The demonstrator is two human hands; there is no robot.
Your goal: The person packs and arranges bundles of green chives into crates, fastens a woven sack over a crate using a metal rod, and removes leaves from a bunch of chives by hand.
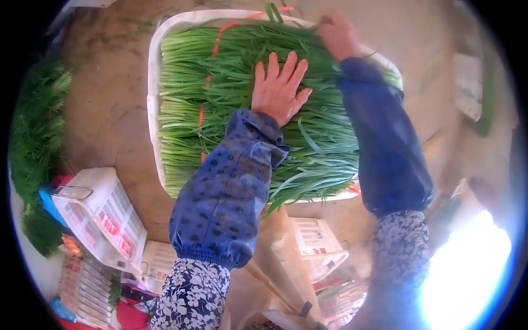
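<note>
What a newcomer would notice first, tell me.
The mass of long green leaves filling the white basket at upper centre, with the left hand spread on top. Then the white glare at lower right, and the blurred right hand near the basket's far right corner.

Smooth plastic crate (154, 110) — matt cloth sleeve (192, 291).

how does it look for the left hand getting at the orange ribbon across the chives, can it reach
Probably yes: the left hand lies spread on the chives near the orange ribbon, and only chives show between them, though leaves cover parts of the ribbon.
</note>
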